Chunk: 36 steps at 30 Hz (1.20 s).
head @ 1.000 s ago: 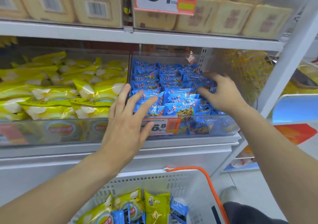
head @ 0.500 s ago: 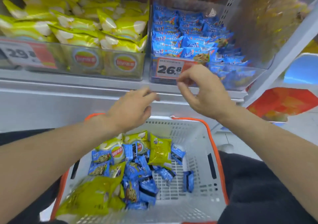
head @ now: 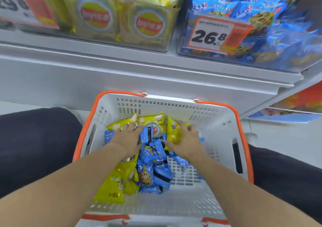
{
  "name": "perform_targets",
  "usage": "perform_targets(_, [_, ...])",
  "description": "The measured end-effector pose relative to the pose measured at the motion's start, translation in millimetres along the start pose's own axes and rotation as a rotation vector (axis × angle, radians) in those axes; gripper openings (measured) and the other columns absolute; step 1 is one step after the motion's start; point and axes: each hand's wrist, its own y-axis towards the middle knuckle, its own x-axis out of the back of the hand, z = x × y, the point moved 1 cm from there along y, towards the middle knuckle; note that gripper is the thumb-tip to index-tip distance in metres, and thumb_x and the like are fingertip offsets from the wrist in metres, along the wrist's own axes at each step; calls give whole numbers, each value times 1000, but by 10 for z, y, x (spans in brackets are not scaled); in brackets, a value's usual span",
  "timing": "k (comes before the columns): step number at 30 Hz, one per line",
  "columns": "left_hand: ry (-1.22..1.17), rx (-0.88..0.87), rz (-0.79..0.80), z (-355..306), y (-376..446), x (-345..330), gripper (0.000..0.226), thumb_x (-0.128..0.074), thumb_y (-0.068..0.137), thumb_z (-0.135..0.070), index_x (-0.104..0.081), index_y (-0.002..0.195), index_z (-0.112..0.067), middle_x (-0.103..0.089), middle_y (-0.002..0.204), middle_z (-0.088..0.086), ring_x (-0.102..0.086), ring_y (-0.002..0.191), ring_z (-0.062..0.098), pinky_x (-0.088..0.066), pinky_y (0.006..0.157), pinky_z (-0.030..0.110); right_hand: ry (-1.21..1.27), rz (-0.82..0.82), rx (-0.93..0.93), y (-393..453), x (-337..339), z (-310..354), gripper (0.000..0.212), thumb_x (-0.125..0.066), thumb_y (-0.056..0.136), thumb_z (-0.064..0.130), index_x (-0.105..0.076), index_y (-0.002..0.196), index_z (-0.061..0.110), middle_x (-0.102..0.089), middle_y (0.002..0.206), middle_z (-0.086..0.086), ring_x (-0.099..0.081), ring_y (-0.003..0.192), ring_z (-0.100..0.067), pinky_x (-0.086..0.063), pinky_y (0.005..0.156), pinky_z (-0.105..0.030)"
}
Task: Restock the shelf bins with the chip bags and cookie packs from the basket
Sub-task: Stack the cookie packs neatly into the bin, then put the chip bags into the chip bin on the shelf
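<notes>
— While looking down from the shelf edge, found what in the middle?

— A white basket [head: 217, 122] with an orange rim, set just in front of the shelf [head: 156, 73], between two knees in dark trousers [head: 34, 139].

— Filled with what?

— With yellow chip bags [head: 111, 186] and blue cookie packs [head: 155, 172], piled loose over the left half and the far side of the bottom. On the right half, only the white grid of the bottom.

— And the left hand [head: 128, 137]?

— Down inside the basket, palm down, fingers stretched and spread. Resting on a yellow chip bag near the far wall and on the blue packs beside it. Released, clasping nothing.

— The right hand [head: 184, 139]?

— Also down inside the basket, near the left one but apart from it. Laid over a small yellow-green bag [head: 174, 132], thumb at its lower edge, fingers curved over its top. Grasping or only touching: cannot tell.

— Above, on the shelf?

— Two clear bins side by side. The left bin [head: 174, 17] packed with yellow chip bags bearing a round red logo. The right bin [head: 287, 52] heaped with blue cookie packs up over its front wall. On the right bin, an orange and white price label [head: 210, 34] reading 26.8. At the far left, a second label [head: 26, 8], blurred and cut by the frame edge.
</notes>
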Motion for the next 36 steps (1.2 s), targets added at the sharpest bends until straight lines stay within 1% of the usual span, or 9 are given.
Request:
perform_targets(4, [3, -9, -63, 54, 41, -87, 74, -54, 94, -39, -14, 156, -31, -19, 155, 5, -20, 142, 27, -26, 113, 46, 61, -14, -97, 46, -178, -62, 100, -77, 68, 61, -18, 148, 50, -28, 136, -10, -33, 129, -39, -47, 100, -51])
perform_targets(8, [-11, -14, -95, 75, 58, -116, 72, -54, 94, -41, -16, 155, -32, -19, 155, 3, -20, 142, 26, -26, 113, 45, 138, 18, -177, 123, -141, -32, 88, -79, 72, 40, -30, 145, 43, -32, 130, -11, -39, 120, -41, -49, 95, -48])
perform_targets(16, [-92, 16, -105, -37, -20, 183, 57, -54, 93, -43, -39, 144, -21, -35, 148, 6, -27, 138, 27, -27, 112, 40, 657, 225, -331, 60, 299, 197, 66, -76, 76, 5, -44, 131, 23, -68, 92, -11, -67, 65, -20, -56, 56, -31])
perform_targets(21, [-580, 37, 181, 4, -208, 746, 59, -55, 95, -53, -48, 135, -9, -62, 127, 11, -63, 110, 23, -51, 96, 35, 972, 505, -127, -137, 736, 490, 43, -66, 84, 4, -59, 125, 12, -71, 109, -14, -71, 91, -26, -60, 84, -43])
perform_targets(25, [-1055, 26, 248, 107, -563, 1257, 53, -58, 94, -50, -61, 123, -6, -71, 113, 13, -71, 101, 23, -57, 88, 31, 1233, 596, 17, -305, 1062, 762, 49, -61, 77, 2, -60, 126, 5, -68, 114, -21, -68, 97, -30, -60, 81, -42])
perform_targets(28, [-1284, -45, 158, 83, -861, 1643, 37, -63, 94, -33, -63, 122, -9, -74, 111, 10, -70, 102, 25, -54, 97, 38, 1395, 709, 113, -397, 1276, 950, 54, -52, 71, 2, -61, 124, 4, -64, 123, -25, -66, 105, -40, -57, 87, -51])
perform_targets(31, [-1270, -52, -52, 61, -1127, 1994, 40, -77, 83, -27, -61, 116, -11, -76, 100, 10, -71, 84, 24, -60, 79, 39, 1422, 791, 216, -428, 1467, 1102, 72, -55, 67, 4, -50, 139, 8, -52, 139, -28, -54, 118, -48, -46, 99, -61])
perform_targets(34, [-1208, -52, -210, 103, -1390, 2286, 69, -86, 71, -25, -52, 129, -10, -74, 87, 3, -70, 65, 9, -52, 52, 22, 1322, 705, 293, -474, 1668, 1249, 80, -81, 57, 24, -58, 133, 11, -56, 128, -20, -59, 102, -34, -48, 88, -49])
perform_targets(36, [-1104, -68, -317, 159, -1546, 2446, 73, -88, 66, -31, -53, 128, -14, -68, 83, -1, -66, 58, 2, -52, 51, 21, 1217, 610, 345, -542, 1791, 1388, 86, -87, 59, 39, -56, 134, 11, -58, 125, -17, -59, 102, -30, -51, 84, -43])
